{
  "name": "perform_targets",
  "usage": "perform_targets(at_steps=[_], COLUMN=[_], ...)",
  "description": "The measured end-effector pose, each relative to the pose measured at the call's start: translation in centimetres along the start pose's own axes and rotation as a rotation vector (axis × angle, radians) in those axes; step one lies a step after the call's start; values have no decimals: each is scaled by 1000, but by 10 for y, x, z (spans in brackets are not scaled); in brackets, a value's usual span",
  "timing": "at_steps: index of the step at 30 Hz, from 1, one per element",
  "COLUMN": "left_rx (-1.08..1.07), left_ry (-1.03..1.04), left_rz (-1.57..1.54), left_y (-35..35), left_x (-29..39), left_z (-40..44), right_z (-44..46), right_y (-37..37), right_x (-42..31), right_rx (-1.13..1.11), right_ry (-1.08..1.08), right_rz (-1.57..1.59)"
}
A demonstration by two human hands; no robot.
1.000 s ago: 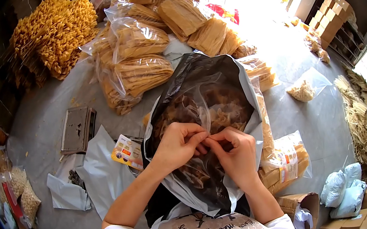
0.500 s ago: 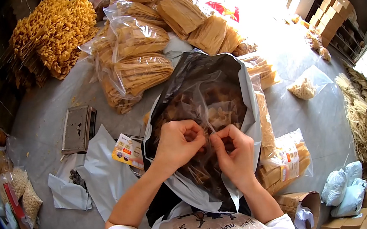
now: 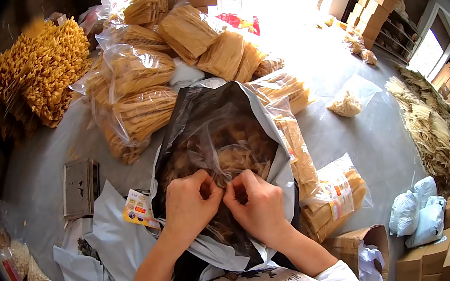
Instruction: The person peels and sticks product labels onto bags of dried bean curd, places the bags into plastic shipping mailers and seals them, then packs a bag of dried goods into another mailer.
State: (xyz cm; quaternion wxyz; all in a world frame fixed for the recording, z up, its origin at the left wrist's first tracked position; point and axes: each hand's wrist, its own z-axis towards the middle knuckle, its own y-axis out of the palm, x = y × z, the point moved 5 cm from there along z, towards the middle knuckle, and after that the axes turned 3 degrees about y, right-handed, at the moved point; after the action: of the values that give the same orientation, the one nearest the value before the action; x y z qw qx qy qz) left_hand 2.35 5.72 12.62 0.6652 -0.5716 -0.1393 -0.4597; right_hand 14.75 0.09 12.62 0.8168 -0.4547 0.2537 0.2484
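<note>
A large mailing bag (image 3: pixel 280 159), grey outside and black inside, stands with its mouth wide toward me. Inside it lies a clear plastic bag (image 3: pixel 222 161) filled with brownish-yellow dried pieces. My left hand (image 3: pixel 192 201) pinches the near edge of the clear bag, thumb against curled fingers. Close beside it, my right hand (image 3: pixel 257 203) pinches the same edge, its fingertips almost touching the left ones. The exact bit of plastic between the fingers is partly hidden.
Clear bags of yellow dried sticks (image 3: pixel 144 111) are heaped ahead. A scale (image 3: pixel 79 189) and grey plastic sheet (image 3: pixel 117 234) lie left; a labelled package (image 3: pixel 335 197) and cardboard box (image 3: pixel 359 251) are right. Beyond sits a small bag of pale pieces (image 3: pixel 345 103).
My hands have come closer together at the clear bag's edge, both still pinching. The whole view has swung, so most surroundings appear farther left and the floor items slightly lower.
</note>
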Motion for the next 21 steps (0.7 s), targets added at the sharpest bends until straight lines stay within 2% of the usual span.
perform_targets(at_steps=[4,6,12,16,19,21], left_rx=[43,16,29,8,69,79], left_ry=[72,43,61,92,183,507], left_rz=[106,101,377,396,332,211], left_y=[0,1,4,4,-1,-3], left_x=[2,1,-4,1,12,26], left_z=[-3,-3,-4,-5,-4,-5], right_z=[-2,-2,-3,1,2,2], right_y=[-1,-4,-5,-3,-5,-6], right_x=[-1,-10,-7,-9,-9,-9], right_rx=[36,-8,-56,-71,-65,-47], right_ry=[-7,-136,-108,-76,-52,-38], right_rz=[-10,-173,-264,-302,-278,-240])
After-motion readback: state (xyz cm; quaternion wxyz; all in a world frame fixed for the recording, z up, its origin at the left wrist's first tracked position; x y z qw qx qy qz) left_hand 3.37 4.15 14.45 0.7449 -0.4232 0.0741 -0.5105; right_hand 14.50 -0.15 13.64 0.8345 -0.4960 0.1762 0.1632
